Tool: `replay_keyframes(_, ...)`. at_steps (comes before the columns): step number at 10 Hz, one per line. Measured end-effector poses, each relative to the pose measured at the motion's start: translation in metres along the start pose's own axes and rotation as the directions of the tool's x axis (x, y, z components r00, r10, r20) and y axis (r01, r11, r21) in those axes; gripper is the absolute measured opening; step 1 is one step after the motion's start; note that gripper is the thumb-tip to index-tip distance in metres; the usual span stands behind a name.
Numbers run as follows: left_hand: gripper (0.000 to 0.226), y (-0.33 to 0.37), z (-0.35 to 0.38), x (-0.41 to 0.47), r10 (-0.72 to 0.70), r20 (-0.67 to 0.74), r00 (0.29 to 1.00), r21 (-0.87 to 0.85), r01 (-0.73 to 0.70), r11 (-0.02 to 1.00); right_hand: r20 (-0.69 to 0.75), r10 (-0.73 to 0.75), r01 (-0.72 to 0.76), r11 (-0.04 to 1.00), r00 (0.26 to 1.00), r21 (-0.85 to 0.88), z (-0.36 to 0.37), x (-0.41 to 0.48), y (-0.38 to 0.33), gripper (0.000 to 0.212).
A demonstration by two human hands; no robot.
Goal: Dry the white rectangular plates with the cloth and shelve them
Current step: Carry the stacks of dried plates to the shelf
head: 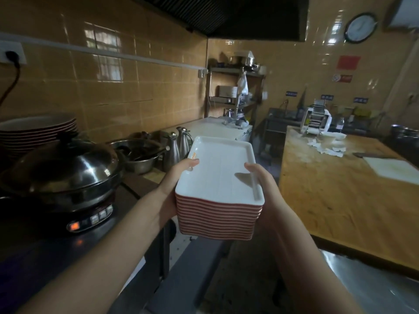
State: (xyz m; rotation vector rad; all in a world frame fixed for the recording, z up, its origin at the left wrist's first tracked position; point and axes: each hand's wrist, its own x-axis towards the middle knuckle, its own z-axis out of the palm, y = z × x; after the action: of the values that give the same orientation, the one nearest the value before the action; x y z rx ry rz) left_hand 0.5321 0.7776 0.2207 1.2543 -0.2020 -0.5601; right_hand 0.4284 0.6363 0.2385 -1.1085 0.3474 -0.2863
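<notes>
Plates (pixel 218 180), one stack; left hand (pixel 175 186), right hand (pixel 265 191)

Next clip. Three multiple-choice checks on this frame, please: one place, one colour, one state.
1. The wok is on which side of the plate stack? A left; B right; C behind.
2. The stack's sides are: A blue; B red; C green.
3. The stack is: A on a table; B in one hand; C in both hands.
Answers: 1 A, the wok sits far left of it. 2 B, red edges show below its white top. 3 C, left hand and right hand grip its sides.
</notes>
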Motion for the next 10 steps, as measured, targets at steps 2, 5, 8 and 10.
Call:
replay_keyframes(2, 0.019, 0.035, -0.007, 0.109, 0.017, 0.058, 0.998, 0.121, -0.024, 0.992, -0.062, -0.08, 0.079, 0.997, 0.995, -0.028, 0.016, 0.082, -0.018, 0.023)
replay_keyframes(5, 0.035, 0.081, -0.024, 0.293, 0.073, 0.254, 0.964, 0.129, -0.109, 0.986, -0.21, -0.08, 0.073, 0.997, 0.975, -0.038, 0.041, 0.246, -0.027, 0.02)
replay_keyframes(8, 0.024, 0.099, -0.006, 0.426, -0.037, 0.475, 0.879, -0.028, 0.056, 0.998, -0.3, -0.137, 0.132, 0.991, 0.944, -0.037, 0.029, 0.381, -0.059, 0.023)
replay_keyframes(10, 0.021, 0.098, 0.024, 0.514, -0.039, 0.524, 0.851, -0.064, 0.085, 0.994, -0.321, -0.172, 0.159, 0.985, 0.931, -0.066, -0.007, 0.463, -0.079, 0.036)
